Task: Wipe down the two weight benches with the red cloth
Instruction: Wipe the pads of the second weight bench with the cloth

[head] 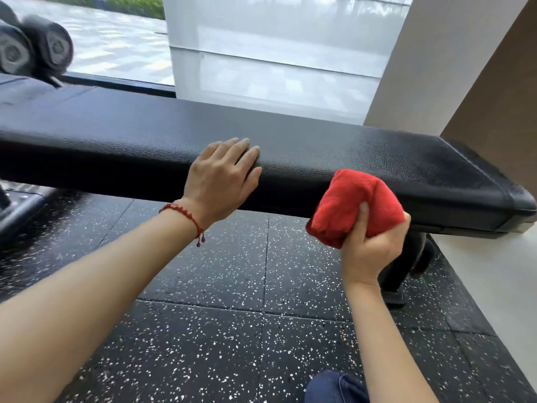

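A long weight bench point(290, 146), padded in black pebbled vinyl with a stitched seam near its right end, is seen running across the middle of the frame, its rounded front edge turned toward the camera. The left hand point(220, 181) is laid flat over that front edge at the centre of the frame, its fingers point(244, 148) held close together and extended on the top of the pad, the thumb pressed to the side face; a red beaded bracelet point(186, 212) is worn at the wrist. The red cloth point(351, 202), a plush, bunched microfibre wad, is held by the right hand point(369, 251) at the right of centre and pressed against the front side face of the pad, near its right end; the fingers are curled shut around the wad, with the thumb pressed into it from the front. One bench leg point(401, 269) is seen under the right end. Two blurred dark foam rollers point(37, 48) are seen at the upper left. Below the pad, black rubber floor tiles point(218, 330) speckled white are left open between the forearms, and a beige wall point(453, 59) closes in at the right.
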The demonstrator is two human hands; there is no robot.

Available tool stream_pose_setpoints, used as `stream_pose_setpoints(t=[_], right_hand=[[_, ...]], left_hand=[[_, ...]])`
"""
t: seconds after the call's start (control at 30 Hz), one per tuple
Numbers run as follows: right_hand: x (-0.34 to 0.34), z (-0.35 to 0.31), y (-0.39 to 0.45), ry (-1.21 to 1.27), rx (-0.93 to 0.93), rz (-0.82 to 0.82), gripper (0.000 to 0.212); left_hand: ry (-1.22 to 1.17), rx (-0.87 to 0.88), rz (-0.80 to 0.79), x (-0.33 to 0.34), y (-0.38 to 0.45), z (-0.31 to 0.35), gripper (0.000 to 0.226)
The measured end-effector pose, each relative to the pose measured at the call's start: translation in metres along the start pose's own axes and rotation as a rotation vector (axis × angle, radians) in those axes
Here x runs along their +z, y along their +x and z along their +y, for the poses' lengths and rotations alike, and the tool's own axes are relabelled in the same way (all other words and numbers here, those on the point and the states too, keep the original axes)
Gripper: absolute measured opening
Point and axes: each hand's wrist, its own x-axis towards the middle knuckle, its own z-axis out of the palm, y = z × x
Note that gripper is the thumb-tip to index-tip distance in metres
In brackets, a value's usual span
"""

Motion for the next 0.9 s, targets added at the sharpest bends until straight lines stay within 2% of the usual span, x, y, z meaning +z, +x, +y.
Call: stream_pose_setpoints(t=[0.1,0.2,0.33,0.6,0.9], right_hand=[[0.021,-0.022,-0.014,0.081,-0.073,-0.111,0.037],[0.042,-0.045,-0.026,0.118,-0.239,-0.256,0.035],[0.046,-0.05,-0.026,0.095,-0.243,-0.27,0.035],[0.028,-0.039,-0.024,0.017,-0.13,-0.203,0.04],[0.051,-0.065,-0.007,0.027,-0.392,-0.364,0.031]], left_hand=[[0.049,-0.023,-0.006,-0.002,-0.01,-0.023,0.044],[0.08,-0.076,-0.005,-0.007,-0.019,-0.044,0.045],[0.116,-0.167,0.021,-0.008,-0.034,-0.066,0.049],[0.117,-0.168,0.116,-0.001,-0.036,-0.069,0.045],[0.069,-0.153,0.135,-0.005,-0.036,-0.077,0.043]])
